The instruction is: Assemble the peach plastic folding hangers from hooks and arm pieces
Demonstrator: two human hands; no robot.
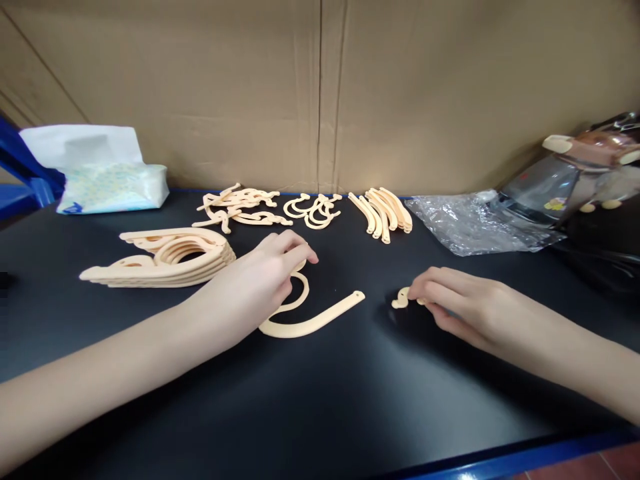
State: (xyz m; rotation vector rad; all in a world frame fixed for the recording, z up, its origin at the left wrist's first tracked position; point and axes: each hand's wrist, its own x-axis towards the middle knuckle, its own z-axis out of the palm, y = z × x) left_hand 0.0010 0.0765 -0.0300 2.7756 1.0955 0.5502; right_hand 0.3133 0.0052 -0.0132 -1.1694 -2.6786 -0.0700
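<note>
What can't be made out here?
Head view:
Curved cream strip: left end hidden behind the left hand.
Small cream piece: partly covered by the right hand.
Tissue pack: print too blurred to read.
Black table: near left corner cut off by the frame edge.

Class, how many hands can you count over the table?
2: the left hand at curved cream pieces, the right hand at a small cream piece. No other hand shows.

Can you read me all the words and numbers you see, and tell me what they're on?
No words or numbers can be read for sure.
Tissue pack: a blue mark at its lower left corner, too blurred to read.
Yellow sticker on the see-through thing at right: too small to read.
Pale curved strip: no writing that I can see.
</note>
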